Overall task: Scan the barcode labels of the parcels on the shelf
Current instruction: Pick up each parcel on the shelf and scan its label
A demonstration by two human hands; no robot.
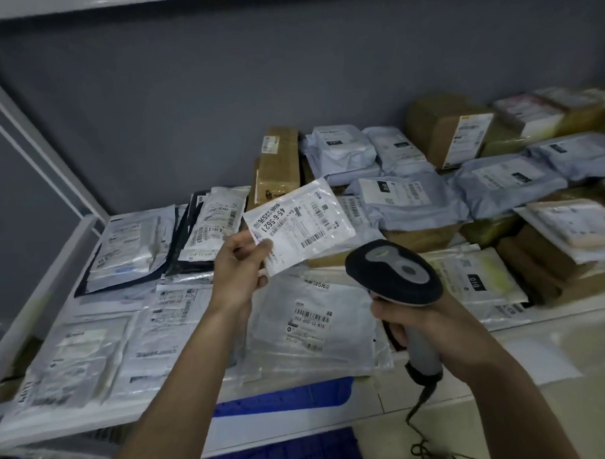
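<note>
While held up over the middle of the shelf (88, 233), small white parcel (299, 226) tilted, label side toward the camera, printed number and several barcodes legible on it. Pinched at its lower left corner by the left hand (239, 266), thumb on the label face, fingers curled behind. Below and to the right, barcode scanner (393, 272) gripped by its handle in the right hand (421, 324), fingers wrapped fully round, dark head angled up toward the parcel but apart from it, cord trailing down toward the floor. By judgement, mid-scan of one parcel, early or middle of the job: no telling which parcels are already read, since none bears any visible mark of it. Left to do, apparently plenty: flat pouches (308, 325) lying label-up along the front edge, dark-edged envelopes (133, 245) toward the left rear, grey poly bags (413, 201) and brown cartons (280, 161) stacked toward the back and right end. Shelf itself white, metal-framed, a slanted upright at the left rear corner, crowded nearly edge to edge. Behind it a plain grey-blue wall (221, 94); underneath the front edge, blue crates (283, 398); pale tiled floor at lower right. Dim, even lighting; far right parcels blurred.
</note>
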